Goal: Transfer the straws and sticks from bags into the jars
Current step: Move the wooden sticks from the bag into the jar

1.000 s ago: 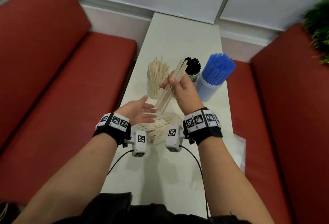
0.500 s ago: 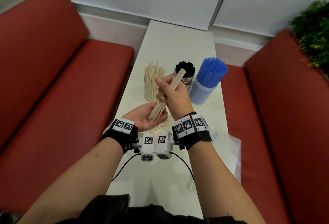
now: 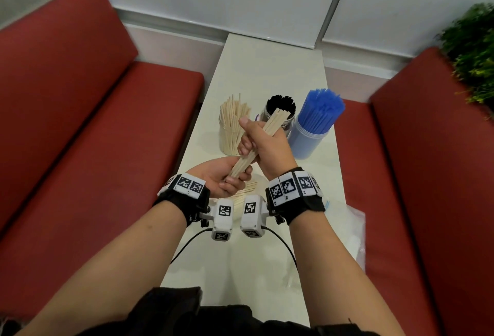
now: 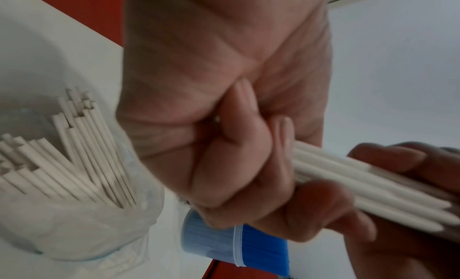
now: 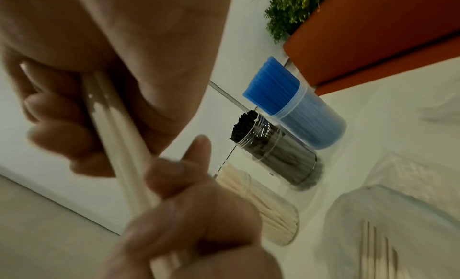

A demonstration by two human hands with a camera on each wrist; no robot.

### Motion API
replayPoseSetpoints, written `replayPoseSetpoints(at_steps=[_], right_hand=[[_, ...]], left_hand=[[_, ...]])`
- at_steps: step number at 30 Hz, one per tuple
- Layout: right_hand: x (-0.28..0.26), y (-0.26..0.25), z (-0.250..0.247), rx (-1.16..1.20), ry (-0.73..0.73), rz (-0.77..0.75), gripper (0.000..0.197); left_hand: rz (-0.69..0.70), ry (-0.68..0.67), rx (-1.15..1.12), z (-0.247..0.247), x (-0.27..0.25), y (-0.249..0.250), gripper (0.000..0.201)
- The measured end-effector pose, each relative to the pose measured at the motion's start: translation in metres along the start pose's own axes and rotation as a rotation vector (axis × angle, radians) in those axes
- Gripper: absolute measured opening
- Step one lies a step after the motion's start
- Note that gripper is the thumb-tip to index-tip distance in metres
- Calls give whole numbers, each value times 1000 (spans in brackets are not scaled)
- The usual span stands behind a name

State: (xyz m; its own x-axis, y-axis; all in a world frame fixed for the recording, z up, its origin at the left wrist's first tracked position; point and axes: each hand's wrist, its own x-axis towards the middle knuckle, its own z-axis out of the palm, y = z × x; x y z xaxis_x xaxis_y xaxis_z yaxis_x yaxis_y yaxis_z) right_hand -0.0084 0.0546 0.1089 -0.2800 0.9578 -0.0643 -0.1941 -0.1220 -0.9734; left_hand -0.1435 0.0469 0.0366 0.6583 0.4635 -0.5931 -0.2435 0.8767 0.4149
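My right hand [image 3: 258, 146] grips a bundle of wooden sticks [image 3: 275, 121] around its middle, held slanted above the table [image 3: 270, 68]. My left hand [image 3: 227, 179] sits just below, with fingers and thumb curled round the bundle's lower ends. In the left wrist view the sticks [image 4: 373, 186] lie between the left thumb and fingers. Behind stand three jars: a clear one of wooden sticks [image 3: 232, 132], one of black straws [image 3: 284, 105], and one of blue straws [image 3: 316, 124]. A clear bag with several sticks [image 5: 376, 236] lies under my hands.
An empty clear plastic bag [image 3: 351, 231] lies at the table's right edge. Red bench seats [image 3: 93, 135] flank the narrow table on both sides. A green plant [image 3: 473, 55] stands at the far right. Bare tabletop stretches beyond the jars toward the wall.
My left hand rose under the bundle and its fingers curled round the lower ends. The right hand brought the sticks down and nearer to me, keeping its grip.
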Motion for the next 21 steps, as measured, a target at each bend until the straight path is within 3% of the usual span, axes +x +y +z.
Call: replayPoseSetpoints(at_steps=[3,6,10,14,21], right_hand=[[3,1,-8,-268,-61,3,40],[10,-1,-23,-564,-211,59,25],[16,-4,-27,-633,-318,260,24],[29,-15,-18,-695,-275,257,19],[98,-37,-17,-781,13,194,23]], left_hand=[[34,28,12,-10,3,-4,34],[27,102,-14,-25,5,-11,31],[27,217,-27,-37,12,-22,26],[101,372,-132,-46,20,-19,30],[167,557,-199,-70,21,-12,31]])
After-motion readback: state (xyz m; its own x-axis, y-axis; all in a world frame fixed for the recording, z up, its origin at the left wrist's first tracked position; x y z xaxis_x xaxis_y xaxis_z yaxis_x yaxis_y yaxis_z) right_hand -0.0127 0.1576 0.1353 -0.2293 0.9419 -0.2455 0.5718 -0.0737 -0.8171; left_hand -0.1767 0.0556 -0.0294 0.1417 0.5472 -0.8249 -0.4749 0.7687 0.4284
